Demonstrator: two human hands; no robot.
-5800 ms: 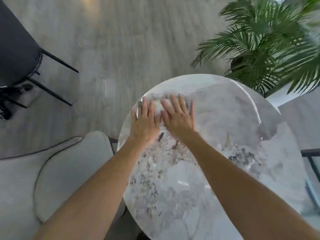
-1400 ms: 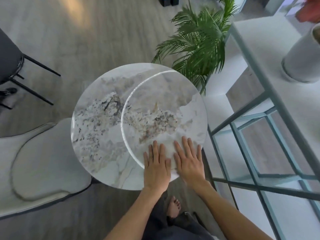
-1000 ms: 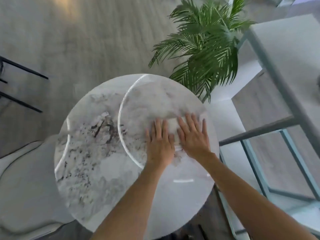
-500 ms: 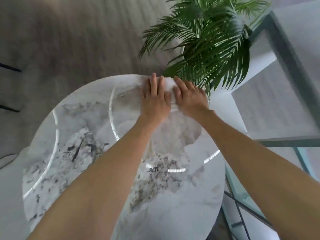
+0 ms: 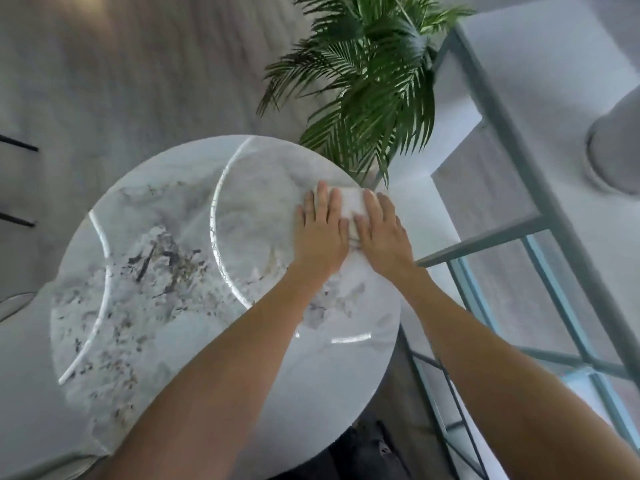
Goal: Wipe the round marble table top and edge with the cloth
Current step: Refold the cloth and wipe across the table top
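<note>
The round marble table (image 5: 166, 271) fills the middle of the head view, white with grey and dark veining. A white cloth (image 5: 351, 206) lies flat on it at the far right rim, mostly covered by my hands. My left hand (image 5: 320, 230) presses on the cloth's left part with straight fingers. My right hand (image 5: 381, 230) presses flat on its right part, right at the table's edge. Both forearms reach across the table from the near side.
A potted palm (image 5: 367, 81) stands just beyond the table's far right rim. A metal-framed shelf unit (image 5: 519, 150) with a white top runs along the right. A pale chair seat (image 5: 14, 306) sits at the left, and black chair legs (image 5: 17, 147) show on the floor.
Over the last second both hands slid the cloth from the table's right middle to its far rim, then back along the rim to the right. The camera view shifted with them.
</note>
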